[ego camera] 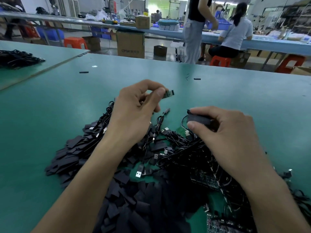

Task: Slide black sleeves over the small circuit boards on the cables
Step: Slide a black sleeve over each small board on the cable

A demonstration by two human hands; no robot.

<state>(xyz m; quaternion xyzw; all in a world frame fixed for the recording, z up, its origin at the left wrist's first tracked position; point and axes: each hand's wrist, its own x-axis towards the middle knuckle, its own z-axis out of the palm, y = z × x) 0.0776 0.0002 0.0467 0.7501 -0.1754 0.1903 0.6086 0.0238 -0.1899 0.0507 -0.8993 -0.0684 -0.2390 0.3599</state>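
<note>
The left hand is pinching a small circuit board in its grip; the right hand is gripping a black sleeve above the green tabletop.

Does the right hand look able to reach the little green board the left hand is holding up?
Probably yes. The green board juts out beyond the fingertips of the left hand, and nothing stands between it and the right hand, though that hand is pinching a black sleeve.
</note>
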